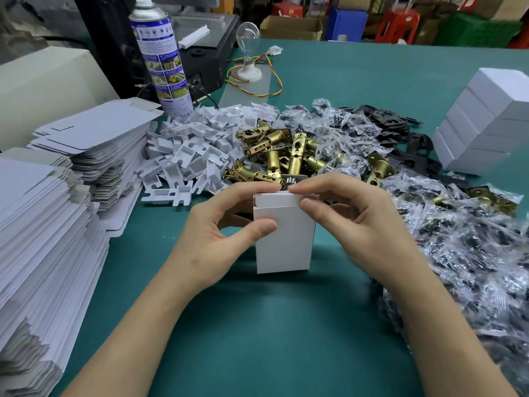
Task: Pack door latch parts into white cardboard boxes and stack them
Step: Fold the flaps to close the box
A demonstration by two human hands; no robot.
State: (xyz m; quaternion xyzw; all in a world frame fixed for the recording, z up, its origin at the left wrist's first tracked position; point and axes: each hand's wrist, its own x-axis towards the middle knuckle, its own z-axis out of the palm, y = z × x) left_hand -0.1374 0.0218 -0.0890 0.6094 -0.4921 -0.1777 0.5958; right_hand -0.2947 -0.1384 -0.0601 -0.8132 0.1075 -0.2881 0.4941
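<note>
You've got a plain white box [283, 239] at centre frame, over a teal-green table [257, 325]. Behind it, brass-gold latches [274, 156] gleam beside a heap of white plastic pieces [189, 150]. On the right, clear glossy bags [458, 253] show black parts inside. At the left, white flat cartons [43, 210] with grey edges. At upper left, a blue-and-white spray can [160, 53] with yellow pictures; upper right, stacked white boxes [481, 121].

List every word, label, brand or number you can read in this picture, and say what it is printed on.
No text here reads clearly enough to quote.
Spray can: blue label with small print and picture panels, too blurred to read.
Red carton at the back: printing too small to read.
White box in both hands: blank.
Stacked white boxes: blank.
Flat box blanks: blank.
</note>
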